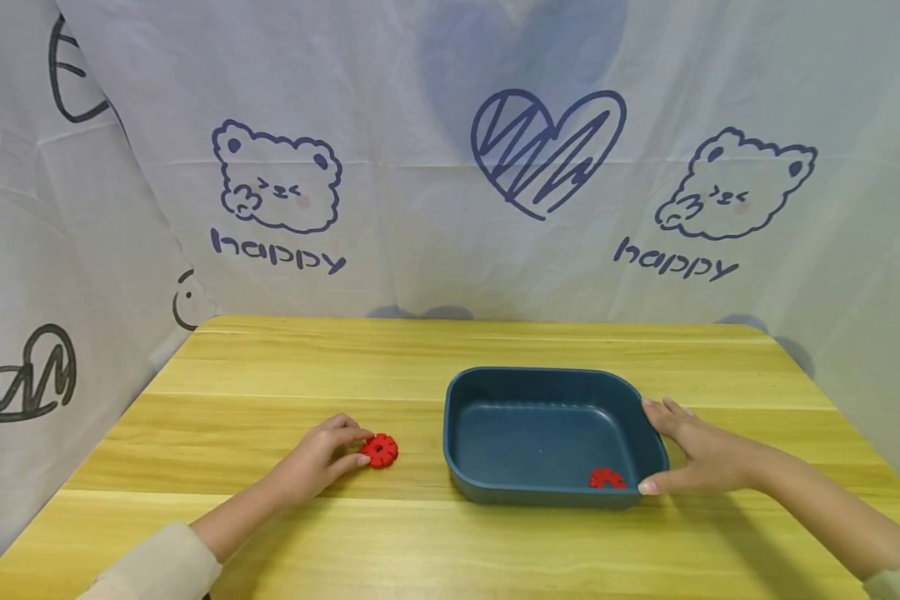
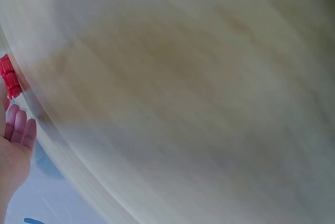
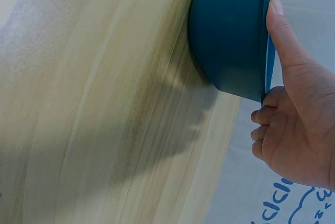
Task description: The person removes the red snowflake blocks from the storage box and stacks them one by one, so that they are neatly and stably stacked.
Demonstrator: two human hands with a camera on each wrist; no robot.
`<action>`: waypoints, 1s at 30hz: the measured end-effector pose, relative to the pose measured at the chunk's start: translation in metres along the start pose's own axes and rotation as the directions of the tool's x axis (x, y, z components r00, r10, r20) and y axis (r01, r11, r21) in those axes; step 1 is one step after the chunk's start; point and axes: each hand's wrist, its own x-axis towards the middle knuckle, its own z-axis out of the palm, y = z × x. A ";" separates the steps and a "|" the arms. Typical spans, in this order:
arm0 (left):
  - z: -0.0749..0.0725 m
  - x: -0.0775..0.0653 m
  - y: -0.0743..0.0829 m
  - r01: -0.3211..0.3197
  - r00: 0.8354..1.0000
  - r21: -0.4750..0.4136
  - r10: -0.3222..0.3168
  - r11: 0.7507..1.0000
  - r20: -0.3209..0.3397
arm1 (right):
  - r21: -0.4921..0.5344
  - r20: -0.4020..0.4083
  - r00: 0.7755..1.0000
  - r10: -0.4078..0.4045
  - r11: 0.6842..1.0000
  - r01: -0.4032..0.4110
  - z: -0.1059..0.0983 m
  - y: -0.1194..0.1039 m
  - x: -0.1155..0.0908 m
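Observation:
My left hand (image 1: 317, 458) pinches a red notched disc (image 1: 381, 451) between thumb and fingers, left of the bin and close over the table. In the left wrist view the red piece (image 2: 10, 76) shows a thick, ridged side, like discs stacked together; part of it is cut off by the frame edge. A dark blue rectangular bin (image 1: 510, 497) stands right of centre. Gripping its right end is my right hand (image 1: 708, 457), thumb at the near corner of the rim and fingers along the outside. Inside the bin, near that corner, lies another red notched piece (image 1: 606, 478), partly hidden by the front wall.
Both hands work over a yellow wood-grain table (image 1: 330, 350). White cloth (image 1: 412, 200) printed with bears, hearts and lettering hangs behind its back edge and along the left side.

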 end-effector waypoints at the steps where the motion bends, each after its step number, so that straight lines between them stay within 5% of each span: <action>1: 0.000 0.000 0.000 -0.003 1.000 -0.004 0.003 1.000 -0.002 | 0.000 0.000 1.000 0.000 1.000 0.000 0.000 0.000 0.000; 8: 0.000 0.001 -0.002 0.010 1.000 -0.022 -0.011 1.000 -0.027 | 0.001 0.001 1.000 0.005 1.000 -0.005 0.000 0.000 0.000; 13: -0.004 0.010 0.005 0.039 0.991 -0.029 -0.042 0.999 -0.126 | -0.003 -0.003 1.000 0.003 1.000 -0.003 0.000 -0.001 0.000; 21: -0.013 0.035 0.034 0.010 0.959 -0.059 -0.026 0.998 -0.284 | 0.003 0.003 1.000 0.007 1.000 -0.007 0.000 -0.001 0.000; 30: -0.006 0.060 0.065 -0.035 0.950 -0.209 -0.033 0.977 -0.311 | 0.004 0.002 1.000 0.007 1.000 -0.007 -0.001 -0.002 -0.001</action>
